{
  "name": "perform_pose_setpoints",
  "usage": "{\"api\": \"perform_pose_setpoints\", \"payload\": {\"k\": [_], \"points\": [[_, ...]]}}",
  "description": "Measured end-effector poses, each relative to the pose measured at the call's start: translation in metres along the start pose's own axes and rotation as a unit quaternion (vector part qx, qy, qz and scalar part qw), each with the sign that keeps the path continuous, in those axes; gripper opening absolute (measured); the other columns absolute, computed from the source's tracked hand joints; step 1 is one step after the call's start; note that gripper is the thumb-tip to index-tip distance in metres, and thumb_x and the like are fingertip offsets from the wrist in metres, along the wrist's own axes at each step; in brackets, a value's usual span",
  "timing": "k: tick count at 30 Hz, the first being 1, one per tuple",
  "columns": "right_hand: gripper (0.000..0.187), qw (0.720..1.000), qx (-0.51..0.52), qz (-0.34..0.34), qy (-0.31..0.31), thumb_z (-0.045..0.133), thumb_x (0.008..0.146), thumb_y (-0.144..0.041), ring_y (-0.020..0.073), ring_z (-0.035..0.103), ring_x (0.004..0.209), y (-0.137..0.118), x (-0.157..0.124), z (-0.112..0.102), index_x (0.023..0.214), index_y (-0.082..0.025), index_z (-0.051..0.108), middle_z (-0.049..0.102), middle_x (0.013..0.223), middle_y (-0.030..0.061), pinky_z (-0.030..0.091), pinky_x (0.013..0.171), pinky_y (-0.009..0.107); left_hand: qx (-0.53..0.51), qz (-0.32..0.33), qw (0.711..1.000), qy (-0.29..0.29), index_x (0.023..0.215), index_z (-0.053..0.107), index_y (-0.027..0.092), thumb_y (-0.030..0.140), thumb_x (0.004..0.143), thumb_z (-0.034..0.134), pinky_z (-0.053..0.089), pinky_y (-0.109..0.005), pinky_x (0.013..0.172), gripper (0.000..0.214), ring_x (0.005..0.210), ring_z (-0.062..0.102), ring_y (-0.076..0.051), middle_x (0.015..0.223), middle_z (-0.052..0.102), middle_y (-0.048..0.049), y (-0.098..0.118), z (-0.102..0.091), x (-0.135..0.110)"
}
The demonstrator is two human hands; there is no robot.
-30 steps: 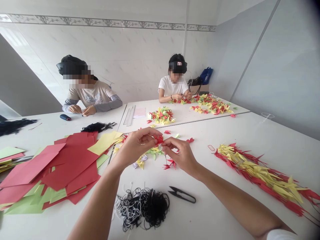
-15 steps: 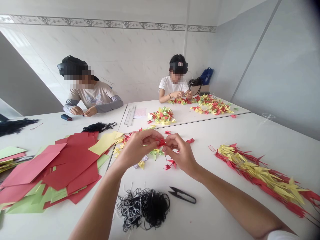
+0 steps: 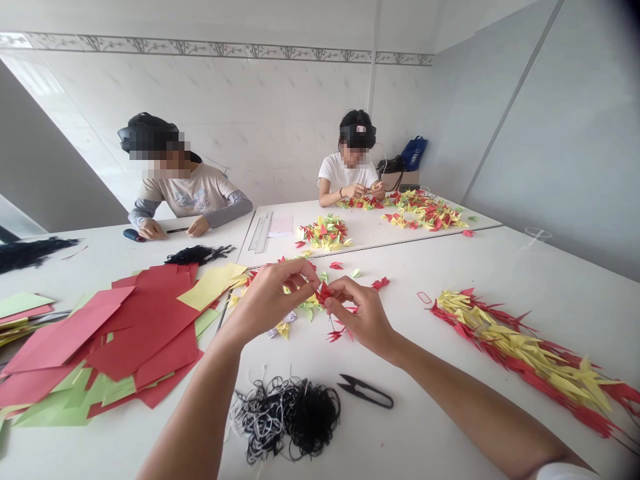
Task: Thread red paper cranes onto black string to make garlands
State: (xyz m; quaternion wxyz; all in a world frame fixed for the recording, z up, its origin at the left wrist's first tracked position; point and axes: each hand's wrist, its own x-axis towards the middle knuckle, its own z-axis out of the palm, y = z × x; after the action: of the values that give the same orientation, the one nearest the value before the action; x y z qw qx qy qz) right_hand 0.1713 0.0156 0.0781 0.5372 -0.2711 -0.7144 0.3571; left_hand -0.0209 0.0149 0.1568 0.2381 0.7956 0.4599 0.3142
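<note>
A small folded red paper crane [image 3: 324, 293] is held up over the middle of the table. My right hand [image 3: 364, 312] pinches it between thumb and forefinger. The closed thumb and fingers of my left hand [image 3: 275, 297] meet at the crane's left edge. Below the crane hangs a dark thread, and red folded cranes [image 3: 336, 335] lie at its lower end. Behind and under my hands are loose yellow, green and red cranes [image 3: 284, 329], partly hidden. Nearer to me are a tangle of black and white cord [image 3: 287, 417] and black thread snips [image 3: 367, 391].
Red, green and yellow paper sheets [image 3: 145, 320] spread out at left. Strung red and yellow cranes [image 3: 525, 360] lie at right. Black thread bundles [image 3: 197, 255], clear rulers [image 3: 261, 232] and a crane pile [image 3: 324, 232] stand farther back. Two people [image 3: 187, 193] sit across the table.
My left fingers have shifted slightly off the crane's middle to its edge, so more of the crane shows. The person at left has moved their hands apart along something dark and thin.
</note>
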Motion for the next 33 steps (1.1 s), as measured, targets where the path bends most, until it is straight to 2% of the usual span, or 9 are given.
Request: {"api": "perform_pose_setpoints", "payload": {"k": [3,6,15,23,26,30,33], "points": [[0.007,0.999,-0.033,0.005,-0.016,0.058,0.094,-0.026,0.0146,0.066,0.075,0.006,0.001,0.001,0.096,-0.021,0.063,0.069,0.082,0.0007,0.053,0.070,0.027,-0.040,-0.024,0.999,0.023,0.085,0.057,0.020,0.030,0.093,0.058,0.053,-0.025,0.062,0.012,0.068,0.070,-0.014,0.087,0.074,-0.0028,0.000,-0.004,-0.001],[0.006,0.993,-0.096,0.016,-0.060,0.058,0.093,-0.021,0.0145,0.066,0.076,0.016,0.001,0.003,0.096,-0.022,0.063,0.071,0.083,-0.0006,0.050,0.070,0.026,-0.105,-0.044,0.993,0.029,0.088,0.050,0.020,0.032,0.096,0.054,0.056,-0.026,0.062,0.014,0.070,0.073,-0.015,0.095,0.076,-0.0055,-0.001,-0.006,-0.001],[0.010,0.939,-0.300,0.021,-0.169,0.062,0.092,-0.017,0.0193,0.061,0.083,0.035,-0.002,0.002,0.100,-0.023,0.065,0.066,0.085,0.0021,0.044,0.075,0.030,-0.182,-0.035,0.980,0.073,0.096,0.047,0.021,0.037,0.099,0.052,0.061,-0.029,0.072,0.017,0.073,0.075,-0.017,0.082,0.073,-0.0017,-0.010,-0.007,0.003],[0.013,0.917,-0.313,-0.013,-0.245,0.057,0.094,-0.012,0.0210,0.062,0.087,0.040,-0.001,0.000,0.086,-0.019,0.064,0.070,0.083,0.0041,0.044,0.086,0.037,-0.157,-0.035,0.984,0.076,0.096,0.049,0.021,0.034,0.099,0.053,0.061,-0.031,0.076,0.013,0.076,0.074,-0.016,0.083,0.074,-0.0026,-0.009,-0.007,0.003],[0.010,0.937,-0.282,-0.011,-0.208,0.058,0.094,-0.015,0.0198,0.061,0.088,0.035,0.001,-0.002,0.089,-0.020,0.066,0.071,0.091,0.0039,0.044,0.086,0.036,-0.147,-0.029,0.986,0.070,0.098,0.049,0.021,0.032,0.097,0.055,0.061,-0.030,0.075,0.012,0.077,0.074,-0.017,0.084,0.074,-0.0028,-0.011,-0.004,0.004],[0.009,0.977,-0.188,0.007,-0.100,0.057,0.095,-0.019,0.0172,0.060,0.087,0.020,0.004,-0.006,0.096,-0.022,0.065,0.068,0.092,0.0016,0.046,0.080,0.031,-0.120,-0.038,0.991,0.050,0.098,0.052,0.021,0.030,0.094,0.058,0.059,-0.027,0.068,0.011,0.074,0.074,-0.016,0.087,0.074,-0.0025,-0.009,-0.001,0.003],[0.009,0.992,-0.121,0.012,-0.041,0.058,0.095,-0.024,0.0154,0.059,0.082,0.008,0.005,-0.007,0.098,-0.022,0.066,0.065,0.090,0.0014,0.046,0.074,0.028,-0.080,-0.039,0.995,0.033,0.094,0.057,0.021,0.026,0.093,0.057,0.056,-0.025,0.065,0.005,0.071,0.072,-0.014,0.087,0.073,-0.0004,-0.004,0.002,0.002]]}}
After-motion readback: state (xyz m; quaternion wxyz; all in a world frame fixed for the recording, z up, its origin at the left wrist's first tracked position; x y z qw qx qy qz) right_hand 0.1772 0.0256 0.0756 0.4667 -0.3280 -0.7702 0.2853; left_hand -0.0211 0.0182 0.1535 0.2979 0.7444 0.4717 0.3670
